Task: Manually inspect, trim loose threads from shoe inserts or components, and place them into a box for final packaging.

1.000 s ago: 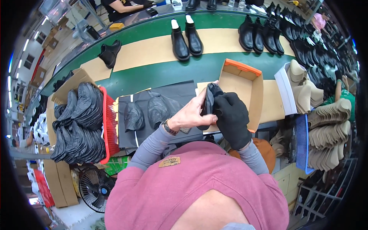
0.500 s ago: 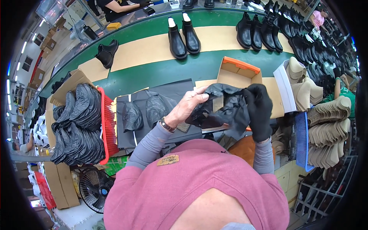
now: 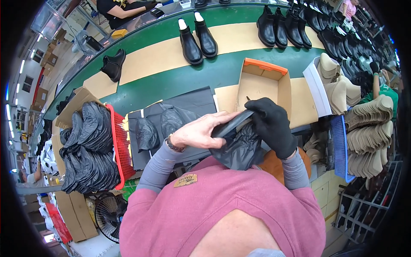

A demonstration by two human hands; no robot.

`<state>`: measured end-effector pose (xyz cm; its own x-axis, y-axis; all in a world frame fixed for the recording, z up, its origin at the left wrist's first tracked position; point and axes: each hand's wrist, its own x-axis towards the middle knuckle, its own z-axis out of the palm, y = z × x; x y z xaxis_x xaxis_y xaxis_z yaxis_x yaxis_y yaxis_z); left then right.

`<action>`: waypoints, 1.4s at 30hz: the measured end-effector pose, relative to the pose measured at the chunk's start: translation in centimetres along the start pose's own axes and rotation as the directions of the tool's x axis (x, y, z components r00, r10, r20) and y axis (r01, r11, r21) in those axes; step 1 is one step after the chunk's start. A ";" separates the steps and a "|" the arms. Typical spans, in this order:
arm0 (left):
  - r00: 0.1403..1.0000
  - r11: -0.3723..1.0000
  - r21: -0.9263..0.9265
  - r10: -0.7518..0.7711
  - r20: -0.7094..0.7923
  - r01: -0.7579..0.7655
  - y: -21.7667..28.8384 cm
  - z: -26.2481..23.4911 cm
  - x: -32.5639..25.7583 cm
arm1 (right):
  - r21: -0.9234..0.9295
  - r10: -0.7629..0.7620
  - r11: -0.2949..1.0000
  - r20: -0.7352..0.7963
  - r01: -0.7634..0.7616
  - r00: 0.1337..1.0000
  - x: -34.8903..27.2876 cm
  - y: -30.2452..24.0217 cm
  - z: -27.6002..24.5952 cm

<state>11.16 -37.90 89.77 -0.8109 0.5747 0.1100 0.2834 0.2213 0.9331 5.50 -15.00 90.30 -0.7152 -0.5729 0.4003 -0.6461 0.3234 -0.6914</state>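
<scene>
My bare left hand (image 3: pixel 201 132) is closed on the left side of a crumpled black plastic bag (image 3: pixel 242 150). A smooth, dark, long-edged part (image 3: pixel 233 123) shows at the top of the bundle; what it belongs to I cannot make out. My right hand (image 3: pixel 274 126), in a black glove, grips the bundle's upper right, fingers bent round it. The bag hangs loose in front of my chest. Left of my hands, two black plastic-wrapped bundles (image 3: pixel 147 135) lie on a stack of black sheets (image 3: pixel 201 99). Just beyond my right hand stands an open cardboard box (image 3: pixel 262 88) with an orange edge.
Black ankle boots (image 3: pixel 190 45) stand on cardboard strips along the green bench (image 3: pixel 171 77). A red basket (image 3: pixel 121 145) and piled black-wrapped bundles (image 3: pixel 92 145) are at left. A blue basket (image 3: pixel 339 147) and stacked beige insoles (image 3: pixel 370 141) are at right. Co-workers are beyond.
The bag has come lower and closer to my chest, and a smooth dark edge now shows at its top. My gloved right hand has turned inward over it. The view has shifted slightly.
</scene>
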 end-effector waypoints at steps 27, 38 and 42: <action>0.903 0.865 0.501 0.221 -0.368 -0.008 -0.7 -0.7 -0.9 | 0.565 0.353 0.714 0.218 -0.413 0.910 -1.4 2.9 0.9; 0.648 0.952 0.291 0.161 -0.744 0.097 -2.6 -0.7 -1.0 | 0.745 0.575 0.453 0.174 -0.489 0.800 -1.7 -0.2 1.2; 0.622 0.937 0.330 0.190 -0.760 0.117 -2.8 -0.8 -1.0 | 0.707 0.562 0.473 0.218 -0.526 0.798 -2.1 -0.2 0.8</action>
<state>10.77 -39.71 87.33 -0.8392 -0.1993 0.5059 0.3394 0.5350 0.7737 7.32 -14.49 89.07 -0.8756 -0.4394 -0.2007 0.2597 -0.0779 -0.9625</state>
